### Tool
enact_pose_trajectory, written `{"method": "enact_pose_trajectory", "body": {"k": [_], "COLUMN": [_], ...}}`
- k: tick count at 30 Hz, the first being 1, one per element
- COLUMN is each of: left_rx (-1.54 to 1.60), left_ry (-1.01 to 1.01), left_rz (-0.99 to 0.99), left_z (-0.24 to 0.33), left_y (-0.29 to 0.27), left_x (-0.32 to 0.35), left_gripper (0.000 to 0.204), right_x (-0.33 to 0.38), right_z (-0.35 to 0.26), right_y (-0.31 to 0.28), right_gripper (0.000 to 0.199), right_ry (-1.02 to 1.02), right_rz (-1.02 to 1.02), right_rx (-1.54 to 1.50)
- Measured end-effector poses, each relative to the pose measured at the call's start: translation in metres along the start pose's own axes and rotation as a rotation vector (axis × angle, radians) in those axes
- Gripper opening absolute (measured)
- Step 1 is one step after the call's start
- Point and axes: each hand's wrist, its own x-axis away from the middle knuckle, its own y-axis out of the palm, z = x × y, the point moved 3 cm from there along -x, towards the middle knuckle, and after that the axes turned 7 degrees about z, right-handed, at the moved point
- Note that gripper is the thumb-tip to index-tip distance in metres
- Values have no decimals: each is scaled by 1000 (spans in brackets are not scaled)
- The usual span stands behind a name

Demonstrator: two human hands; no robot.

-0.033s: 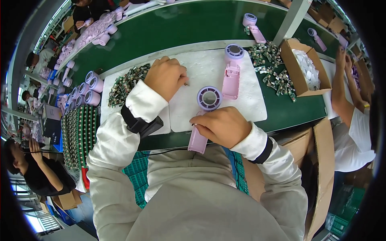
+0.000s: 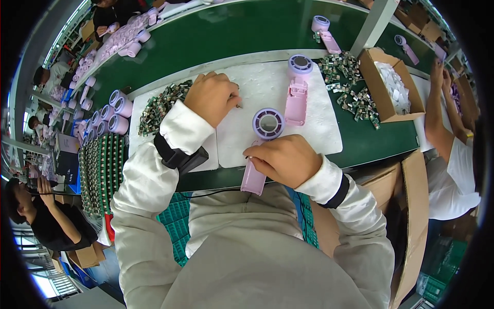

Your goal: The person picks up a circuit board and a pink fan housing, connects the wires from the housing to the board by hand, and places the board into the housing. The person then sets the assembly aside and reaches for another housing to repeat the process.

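Note:
My left hand [image 2: 212, 99] is closed in a pinch over the white foam mat [image 2: 242, 149], beside a heap of small green circuit boards [image 2: 159, 110]. A tiny bit of something shows at its fingertips, too small to name. My right hand [image 2: 288, 159] is also closed, thumb and finger pinched above the pink handle of a handheld fan [image 2: 253, 179]. A small dark tip shows between those fingers; the rest is hidden. The fan's round purple head lies on the mat, and its handle reaches past the table edge. Farther back lies another fan [image 2: 296, 103] with its pink handle shell open.
To the right are more circuit boards [image 2: 352, 92] and a cardboard box [image 2: 395, 90] of white pieces. Purple fan heads [image 2: 118, 113] and stacked board panels [image 2: 103, 172] stand at left. A metal post [image 2: 375, 26] rises behind. Other people work on both sides.

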Motion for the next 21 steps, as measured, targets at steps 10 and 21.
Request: {"method": "enact_pose_trajectory", "body": {"k": [10,21], "left_rx": [201,36], "left_ry": [145,24], "left_rz": [-190,-375], "left_z": [-19,-24], "left_y": [-4,11], "left_x": [-22,-42], "left_gripper": [26,33], "right_x": [-4,-5], "right_z": [4,6], "right_y": [-7,-6], "right_gripper": [14,15], "right_ry": [157,220], "right_rz": [123,163], "right_rx": [-122,-123]}}
